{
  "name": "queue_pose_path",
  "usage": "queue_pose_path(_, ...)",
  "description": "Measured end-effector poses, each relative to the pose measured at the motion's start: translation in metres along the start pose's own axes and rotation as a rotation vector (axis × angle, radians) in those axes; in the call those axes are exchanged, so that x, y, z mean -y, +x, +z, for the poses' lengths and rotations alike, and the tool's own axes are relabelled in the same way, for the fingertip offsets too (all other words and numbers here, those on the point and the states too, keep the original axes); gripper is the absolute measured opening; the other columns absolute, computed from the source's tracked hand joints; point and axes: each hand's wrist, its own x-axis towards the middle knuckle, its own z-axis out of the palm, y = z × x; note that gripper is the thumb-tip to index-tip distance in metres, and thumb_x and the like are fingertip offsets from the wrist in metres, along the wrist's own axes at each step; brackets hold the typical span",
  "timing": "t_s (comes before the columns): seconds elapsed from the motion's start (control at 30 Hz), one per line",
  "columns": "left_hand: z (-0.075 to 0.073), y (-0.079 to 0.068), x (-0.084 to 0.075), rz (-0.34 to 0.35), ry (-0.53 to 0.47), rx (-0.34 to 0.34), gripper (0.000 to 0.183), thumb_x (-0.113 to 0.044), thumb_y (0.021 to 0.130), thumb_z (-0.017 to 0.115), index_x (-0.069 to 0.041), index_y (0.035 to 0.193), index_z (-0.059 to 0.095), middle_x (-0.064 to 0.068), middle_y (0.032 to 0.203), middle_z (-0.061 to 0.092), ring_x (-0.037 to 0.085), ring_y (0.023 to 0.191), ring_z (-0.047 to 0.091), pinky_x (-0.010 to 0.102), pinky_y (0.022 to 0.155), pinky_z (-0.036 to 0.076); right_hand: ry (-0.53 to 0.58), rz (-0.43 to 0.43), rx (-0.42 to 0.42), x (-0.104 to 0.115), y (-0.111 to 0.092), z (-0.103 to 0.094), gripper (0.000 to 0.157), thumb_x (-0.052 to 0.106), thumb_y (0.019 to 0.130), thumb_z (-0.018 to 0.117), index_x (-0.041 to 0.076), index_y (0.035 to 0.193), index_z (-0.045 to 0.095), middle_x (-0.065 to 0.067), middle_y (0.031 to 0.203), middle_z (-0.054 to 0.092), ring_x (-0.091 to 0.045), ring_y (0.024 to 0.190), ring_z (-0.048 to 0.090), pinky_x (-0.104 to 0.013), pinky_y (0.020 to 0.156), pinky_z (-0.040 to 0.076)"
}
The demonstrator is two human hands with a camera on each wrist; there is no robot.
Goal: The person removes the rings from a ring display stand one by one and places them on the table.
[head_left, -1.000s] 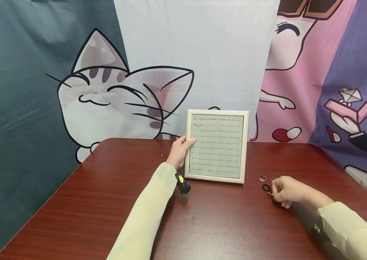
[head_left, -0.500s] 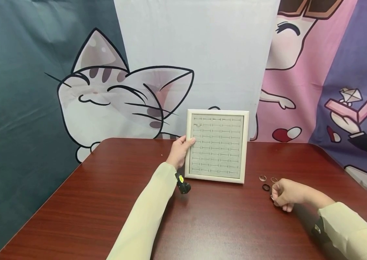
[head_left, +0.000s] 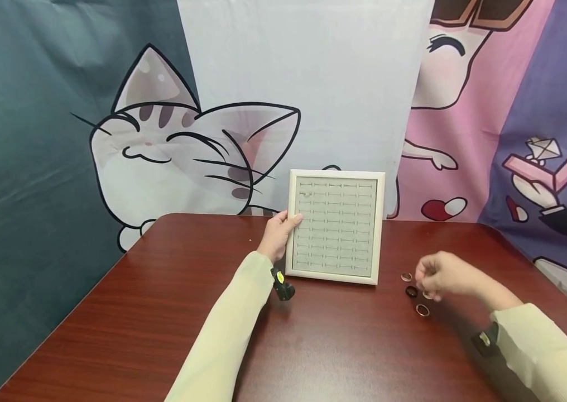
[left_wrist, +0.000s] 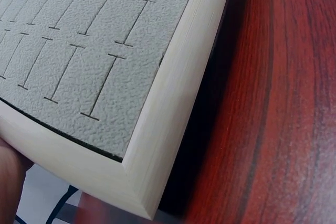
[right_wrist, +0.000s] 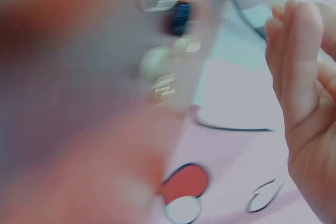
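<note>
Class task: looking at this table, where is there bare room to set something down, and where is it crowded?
Bare tabletop runs left of the left hand and its sleeve, and between the two sleeves in front of the ring tray. It is crowded right of the tray, where the loose rings lie under the right hand.

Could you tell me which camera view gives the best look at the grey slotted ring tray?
The head view: it shows the whole ring tray standing upright on the table, the left hand gripping its left edge. The left wrist view shows only one corner and some slots up close; the right wrist view is a blur.
</note>
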Motion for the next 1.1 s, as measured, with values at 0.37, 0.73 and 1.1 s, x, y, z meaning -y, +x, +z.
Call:
queue_pose_path(0.37,0.001,0.001,0.0,-0.012,0.001,0.006,0.034,-0.028,0.09,0.061,-0.013,0.12,0.059,0.008,0.103,0.068,0.015,0.084,0.067,0.033,0.078,0.055,-0.095,-0.08,-0.328,0.063,0.071,0.008,0.004,0.004,0.081,0.061,0.001,0.079,0.06,-0.006,0.068,0.063,-0.016,0.057,0.061,-0.027,0.054,0.054)
queue_pose_path(0.73,0.001,-0.001,0.001,0.021,-0.008,-0.006,0.031,-0.027,0.09,0.062,-0.013,0.117,0.061,0.01,0.102,0.068,0.016,0.083,0.067,0.034,0.075,0.056,-0.109,-0.143,-0.519,0.111,0.139,0.038,0.004,0.007,0.08,0.056,0.005,0.079,0.06,-0.004,0.065,0.064,-0.012,0.053,0.059,-0.023,0.049,0.046)
queue_pose_path(1.1,0.0,0.001,-0.001,0.017,0.0,0.006,0.035,-0.028,0.09,0.062,-0.014,0.121,0.059,0.013,0.108,0.066,0.019,0.09,0.067,0.035,0.077,0.056,-0.185,-0.205,-0.597,0.146,0.175,0.038,0.007,0.007,0.084,0.055,0.004,0.084,0.061,-0.008,0.072,0.067,-0.015,0.057,0.061,-0.025,0.051,0.049)
